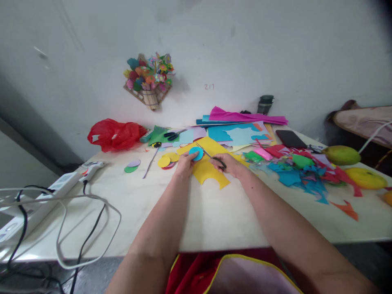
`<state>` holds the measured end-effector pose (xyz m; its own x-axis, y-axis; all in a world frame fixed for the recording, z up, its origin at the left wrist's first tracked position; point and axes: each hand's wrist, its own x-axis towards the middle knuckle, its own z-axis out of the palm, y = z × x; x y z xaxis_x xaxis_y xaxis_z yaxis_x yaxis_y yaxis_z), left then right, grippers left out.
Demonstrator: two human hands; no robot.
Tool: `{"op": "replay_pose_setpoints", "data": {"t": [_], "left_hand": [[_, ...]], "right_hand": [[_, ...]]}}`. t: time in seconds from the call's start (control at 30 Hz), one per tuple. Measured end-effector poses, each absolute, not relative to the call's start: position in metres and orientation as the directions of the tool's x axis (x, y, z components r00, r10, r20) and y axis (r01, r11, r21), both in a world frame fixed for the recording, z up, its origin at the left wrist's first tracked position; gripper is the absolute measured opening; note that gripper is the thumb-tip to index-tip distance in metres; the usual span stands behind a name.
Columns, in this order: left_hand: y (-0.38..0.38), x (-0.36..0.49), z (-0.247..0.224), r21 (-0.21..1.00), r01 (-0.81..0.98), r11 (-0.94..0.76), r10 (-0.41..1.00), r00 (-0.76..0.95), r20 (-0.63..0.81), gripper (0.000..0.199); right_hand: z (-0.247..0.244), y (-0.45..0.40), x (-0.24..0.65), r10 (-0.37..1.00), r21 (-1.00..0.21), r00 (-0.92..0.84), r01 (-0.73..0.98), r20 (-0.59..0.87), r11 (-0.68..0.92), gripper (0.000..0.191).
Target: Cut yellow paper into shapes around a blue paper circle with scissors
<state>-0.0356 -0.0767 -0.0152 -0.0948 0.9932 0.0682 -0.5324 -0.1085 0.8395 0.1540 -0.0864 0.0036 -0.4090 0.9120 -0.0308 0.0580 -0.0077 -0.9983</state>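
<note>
Between its thumb and fingers, my left hand (pixel 184 165) pinches a round blue disc (pixel 197 153), which looks like paper or thin felt. Scissors (pixel 208 154) with dark handles are gripped in my right hand (pixel 228 164), their blades pointing up and left beside the disc's right edge. Beneath both hands lies a yellow sheet (pixel 206 173) with a curved piece cut out of its near edge. Left of my left hand, several yellow discs (pixel 164 162) overlap with pinkish ones. Farther left, a lilac disc (pixel 134 163) partly covers a green disc (pixel 130 169).
Coloured scraps (pixel 288 175) are heaped on the right, near yellow-green fruit (pixel 341 155) and a dark phone-like slab (pixel 290 139). Behind lie coloured sheets (pixel 235 132) and a second pair of scissors (pixel 173 135). A red plastic bag (pixel 114 134), a power strip (pixel 61 184) and loose cables occupy the left.
</note>
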Motion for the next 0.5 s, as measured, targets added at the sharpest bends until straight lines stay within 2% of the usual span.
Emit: {"op": "replay_pose_setpoints", "data": {"t": [0.17, 0.5], "left_hand": [[-0.075, -0.036, -0.017, 0.842, -0.529, -0.102, 0.995, -0.069, 0.077, 0.031], [-0.075, -0.035, -0.018, 0.852, -0.514, -0.095, 0.995, -0.027, 0.095, 0.034]], "right_hand": [[0.017, -0.096, 0.151, 0.917, -0.996, -0.390, 0.049, -0.082, -0.068, 0.034], [0.023, -0.101, 0.151, 0.918, -0.998, -0.393, 0.042, -0.062, -0.049, 0.036]]}}
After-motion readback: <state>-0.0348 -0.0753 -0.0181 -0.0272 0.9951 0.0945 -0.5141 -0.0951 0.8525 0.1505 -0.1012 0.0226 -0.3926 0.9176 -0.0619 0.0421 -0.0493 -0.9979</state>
